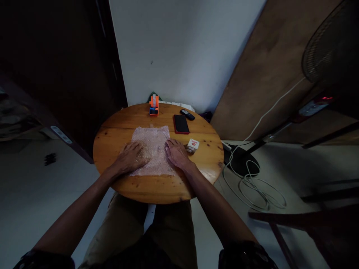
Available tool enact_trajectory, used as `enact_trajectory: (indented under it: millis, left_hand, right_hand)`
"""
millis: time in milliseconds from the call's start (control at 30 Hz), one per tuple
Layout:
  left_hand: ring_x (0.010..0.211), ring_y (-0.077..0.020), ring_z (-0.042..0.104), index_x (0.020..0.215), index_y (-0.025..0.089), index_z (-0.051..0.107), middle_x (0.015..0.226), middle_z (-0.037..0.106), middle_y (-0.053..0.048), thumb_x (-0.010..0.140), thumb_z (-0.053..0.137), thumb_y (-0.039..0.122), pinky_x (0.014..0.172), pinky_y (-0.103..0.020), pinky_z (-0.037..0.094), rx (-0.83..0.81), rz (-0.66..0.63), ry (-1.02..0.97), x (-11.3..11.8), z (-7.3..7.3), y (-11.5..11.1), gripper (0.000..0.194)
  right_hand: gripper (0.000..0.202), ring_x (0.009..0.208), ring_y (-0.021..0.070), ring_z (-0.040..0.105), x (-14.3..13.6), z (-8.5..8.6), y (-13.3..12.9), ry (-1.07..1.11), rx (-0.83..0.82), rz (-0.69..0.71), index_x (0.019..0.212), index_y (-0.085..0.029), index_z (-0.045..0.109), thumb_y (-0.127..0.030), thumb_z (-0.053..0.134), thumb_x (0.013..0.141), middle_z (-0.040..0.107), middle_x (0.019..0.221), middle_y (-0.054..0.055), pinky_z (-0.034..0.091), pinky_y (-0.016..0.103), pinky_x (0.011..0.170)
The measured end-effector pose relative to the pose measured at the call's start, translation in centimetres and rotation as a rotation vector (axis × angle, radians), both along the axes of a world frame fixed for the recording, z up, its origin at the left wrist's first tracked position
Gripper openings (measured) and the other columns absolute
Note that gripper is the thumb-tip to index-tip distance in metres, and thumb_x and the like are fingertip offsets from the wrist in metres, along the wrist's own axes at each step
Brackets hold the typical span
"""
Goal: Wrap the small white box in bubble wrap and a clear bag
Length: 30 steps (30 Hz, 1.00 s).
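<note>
A sheet of bubble wrap (153, 149) lies spread on the round wooden table (146, 186). My left hand (131, 156) rests flat on its left side with the fingers stretched out. On the right edge of the sheet lies my right hand (177, 153), also flat and with the fingers extended. Just right of that hand stands a small white box (193, 145) with a red mark on it. Beyond my right hand lies a dark phone with a red edge (181, 124).
An orange tape dispenser (154, 104) stands at the table's far side. A small black keypad phone or remote (187, 114) lies at the back right. To the right are a standing fan (319, 56), a loosely coiled white cable (260, 186) on the floor and a dark wooden chair (294, 220).
</note>
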<state>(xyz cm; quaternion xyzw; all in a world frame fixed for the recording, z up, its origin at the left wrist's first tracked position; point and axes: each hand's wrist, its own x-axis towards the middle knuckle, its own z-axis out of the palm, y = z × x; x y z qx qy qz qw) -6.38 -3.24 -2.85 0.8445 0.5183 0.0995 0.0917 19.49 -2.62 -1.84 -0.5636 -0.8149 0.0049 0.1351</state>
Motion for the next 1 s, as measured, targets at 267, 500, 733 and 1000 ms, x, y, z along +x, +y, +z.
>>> enact_trajectory:
  millis: [267, 500, 733, 1000]
  left_hand:
    - [0.151, -0.0382, 0.029, 0.150, 0.016, 0.043, 0.161, 0.037, -0.018, 0.086, 0.054, 0.063, 0.122, -0.059, 0.021, 0.015, 0.021, 0.006, 0.3, 0.2, -0.3, 0.080]
    - [0.154, -0.0341, 0.023, 0.152, 0.019, 0.040, 0.164, 0.031, -0.015, 0.093, 0.048, 0.059, 0.125, -0.058, 0.014, 0.041, -0.149, 0.007, 4.8, 2.8, -4.4, 0.071]
    - [0.155, -0.0330, 0.020, 0.156, 0.011, 0.030, 0.165, 0.025, -0.020, 0.097, 0.038, 0.060, 0.125, -0.058, 0.013, -0.135, -0.275, -0.020, 8.6, 3.6, -6.1, 0.077]
    - [0.154, -0.0363, 0.020, 0.153, 0.018, 0.039, 0.163, 0.031, -0.020, 0.096, 0.042, 0.063, 0.122, -0.066, 0.013, -0.093, -0.301, -0.093, 8.2, 1.9, -6.2, 0.073]
  right_hand:
    - [0.038, 0.124, 0.0303, 0.053, -0.2, 0.3, -0.2, -0.010, -0.015, -0.017, 0.128, -0.009, 0.059, -0.021, 0.038, 0.100, 0.057, 0.141, 0.017, 0.040, 0.043, 0.106]
    - [0.039, 0.125, 0.0306, 0.052, -0.1, -0.1, 0.0, 0.018, -0.005, -0.027, 0.131, -0.010, 0.058, -0.018, 0.040, 0.098, 0.056, 0.143, 0.017, 0.041, 0.044, 0.106]
    - [0.037, 0.126, 0.0272, 0.053, 0.4, -0.4, 0.6, 0.099, -0.020, 0.014, 0.127, -0.009, 0.061, -0.015, 0.039, 0.098, 0.058, 0.141, 0.019, 0.040, 0.042, 0.111]
    - [0.040, 0.132, 0.0272, 0.050, 2.2, 2.1, -1.2, 0.176, 0.141, 0.050, 0.126, -0.016, 0.064, -0.012, 0.044, 0.090, 0.056, 0.143, 0.015, 0.039, 0.045, 0.114]
